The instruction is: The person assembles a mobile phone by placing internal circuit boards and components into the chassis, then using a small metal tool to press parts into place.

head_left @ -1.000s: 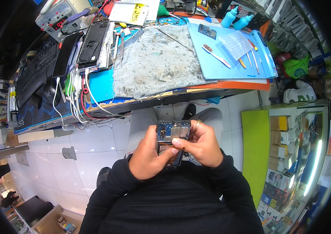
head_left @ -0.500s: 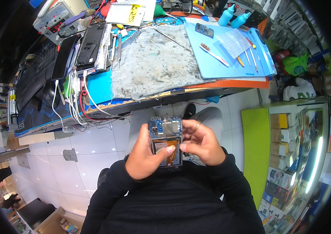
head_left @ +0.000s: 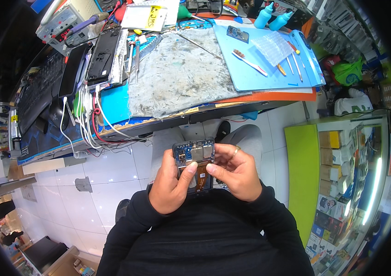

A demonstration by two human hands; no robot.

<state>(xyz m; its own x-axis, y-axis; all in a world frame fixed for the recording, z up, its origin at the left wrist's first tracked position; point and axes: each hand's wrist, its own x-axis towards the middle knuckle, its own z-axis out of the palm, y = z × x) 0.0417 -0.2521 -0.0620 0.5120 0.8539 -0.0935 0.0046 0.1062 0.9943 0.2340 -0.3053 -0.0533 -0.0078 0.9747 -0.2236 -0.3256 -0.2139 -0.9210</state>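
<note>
Opened phone [head_left: 194, 162], back cover off, circuit board and metal shields exposed, orange flex visible in the lower half. Held low in front of the chest, over the lap, well below the edge of the surface [head_left: 232, 102], above white floor tiles [head_left: 108, 175].

Left hand [head_left: 170, 186] wrapped round the phone's left side, grip clenched on the phone, thumb laid across the exposed interior near the orange flex. Right hand [head_left: 234, 172] cupping the right side, grip also closed on the phone, fingertips at the upper right corner, thumb pressed onto the middle of the board, ring [head_left: 235, 150] on one finger. Both forearms in black sleeves [head_left: 204, 239].

On the surface above: stained grey work mat [head_left: 177, 73] in the centre, blue mat [head_left: 269, 64] to its right carrying a toothbrush [head_left: 249, 63], a clear bubble sheet [head_left: 273, 46], several thin tools [head_left: 292, 62] and a small board part [head_left: 238, 34]. Two blue squeeze bottles [head_left: 273, 17] at the far edge. Left of the grey mat, a dark phone frame [head_left: 103, 55] and another dark phone [head_left: 72, 70], with white and red cables [head_left: 89, 124] hanging over the edge. Keyboard [head_left: 39, 92] further left. Bench power supply [head_left: 62, 23] at the top left.

To the right, a green cabinet [head_left: 303, 179] with a lit glass display of small boxes [head_left: 347, 175].
</note>
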